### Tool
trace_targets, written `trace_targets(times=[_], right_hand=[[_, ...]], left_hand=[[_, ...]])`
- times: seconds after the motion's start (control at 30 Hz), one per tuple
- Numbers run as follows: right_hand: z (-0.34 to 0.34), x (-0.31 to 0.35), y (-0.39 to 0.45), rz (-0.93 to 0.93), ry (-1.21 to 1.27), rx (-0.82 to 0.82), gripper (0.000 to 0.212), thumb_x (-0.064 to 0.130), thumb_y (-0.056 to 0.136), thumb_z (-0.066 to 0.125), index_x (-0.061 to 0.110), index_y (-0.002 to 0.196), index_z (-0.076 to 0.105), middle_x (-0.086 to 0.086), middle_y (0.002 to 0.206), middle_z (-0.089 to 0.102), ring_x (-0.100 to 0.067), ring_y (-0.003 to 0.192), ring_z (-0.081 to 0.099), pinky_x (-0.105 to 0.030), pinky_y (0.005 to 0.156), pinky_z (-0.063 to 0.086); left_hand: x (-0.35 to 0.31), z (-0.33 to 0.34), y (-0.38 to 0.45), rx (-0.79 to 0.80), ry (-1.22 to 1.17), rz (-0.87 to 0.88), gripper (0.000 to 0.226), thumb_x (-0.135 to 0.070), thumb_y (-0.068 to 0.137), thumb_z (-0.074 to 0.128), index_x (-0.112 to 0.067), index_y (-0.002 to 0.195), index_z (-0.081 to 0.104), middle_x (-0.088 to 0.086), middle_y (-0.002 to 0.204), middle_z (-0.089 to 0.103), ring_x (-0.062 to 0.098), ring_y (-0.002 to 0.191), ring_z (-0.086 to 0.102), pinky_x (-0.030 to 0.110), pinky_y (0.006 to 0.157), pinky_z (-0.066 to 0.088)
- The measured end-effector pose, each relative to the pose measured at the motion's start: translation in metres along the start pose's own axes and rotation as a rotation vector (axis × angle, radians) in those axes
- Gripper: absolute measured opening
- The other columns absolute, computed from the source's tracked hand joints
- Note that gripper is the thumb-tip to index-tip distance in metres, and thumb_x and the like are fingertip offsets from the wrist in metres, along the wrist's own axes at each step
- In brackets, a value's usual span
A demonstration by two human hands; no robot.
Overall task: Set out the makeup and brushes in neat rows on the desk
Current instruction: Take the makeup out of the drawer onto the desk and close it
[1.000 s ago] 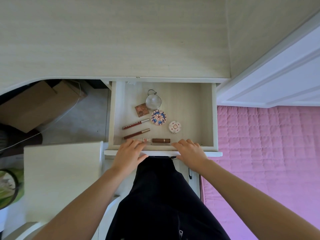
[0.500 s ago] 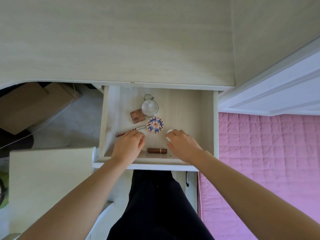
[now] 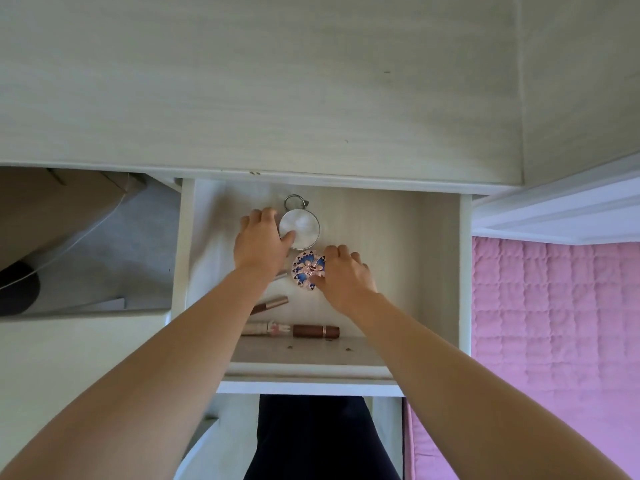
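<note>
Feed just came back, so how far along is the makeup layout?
Done: only the drawer is open; the desk top shows no makeup. In hand: the left hand grips the round mirror, and the right hand grips the patterned compact. Left: the lipstick and slim tubes lie in the drawer.

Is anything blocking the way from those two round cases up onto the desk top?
Nothing visible does. The left hand is at the silver round case, the right hand at the blue patterned case, both in the open drawer. The desk top just above shows bare wood, with no lid or clutter between.
</note>
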State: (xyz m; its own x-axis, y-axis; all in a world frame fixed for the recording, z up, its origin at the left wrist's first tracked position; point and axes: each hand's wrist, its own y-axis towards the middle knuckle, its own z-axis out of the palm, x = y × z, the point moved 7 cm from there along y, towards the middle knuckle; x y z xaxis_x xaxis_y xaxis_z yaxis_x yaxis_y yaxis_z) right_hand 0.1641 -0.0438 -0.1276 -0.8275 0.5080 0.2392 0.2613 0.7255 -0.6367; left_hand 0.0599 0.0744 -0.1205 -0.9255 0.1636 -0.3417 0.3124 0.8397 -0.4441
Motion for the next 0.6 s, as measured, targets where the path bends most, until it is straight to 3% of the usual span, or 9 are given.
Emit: trace_targets(times=[0.23, 0.6], right_hand=[[0.013, 0.009, 0.007, 0.046, -0.005, -0.081, 0.072, 0.053, 0.084, 0.061, 0.008, 0.134, 0.035, -0.012, 0.126, 0.042, -0.030, 0.114, 0.044, -0.039, 0.091, 0.043], [0.023, 0.011, 0.007, 0.189, 0.111, -0.090, 0.073, 0.039, 0.072, 0.079, 0.007, 0.125, 0.039, -0.014, 0.125, 0.042, -0.031, 0.117, 0.036, -0.035, 0.095, 0.038]], left_hand=[[-0.005, 0.014, 0.021, -0.011, 0.056, 0.004, 0.062, -0.052, 0.078, 0.067, -0.012, 0.123, 0.053, 0.008, 0.124, 0.056, 0.032, 0.119, 0.041, 0.038, 0.094, 0.037], [-0.012, 0.027, 0.023, 0.079, -0.064, -0.094, 0.063, -0.048, 0.071, 0.077, -0.020, 0.123, 0.056, 0.005, 0.122, 0.052, 0.030, 0.118, 0.036, 0.038, 0.095, 0.036]])
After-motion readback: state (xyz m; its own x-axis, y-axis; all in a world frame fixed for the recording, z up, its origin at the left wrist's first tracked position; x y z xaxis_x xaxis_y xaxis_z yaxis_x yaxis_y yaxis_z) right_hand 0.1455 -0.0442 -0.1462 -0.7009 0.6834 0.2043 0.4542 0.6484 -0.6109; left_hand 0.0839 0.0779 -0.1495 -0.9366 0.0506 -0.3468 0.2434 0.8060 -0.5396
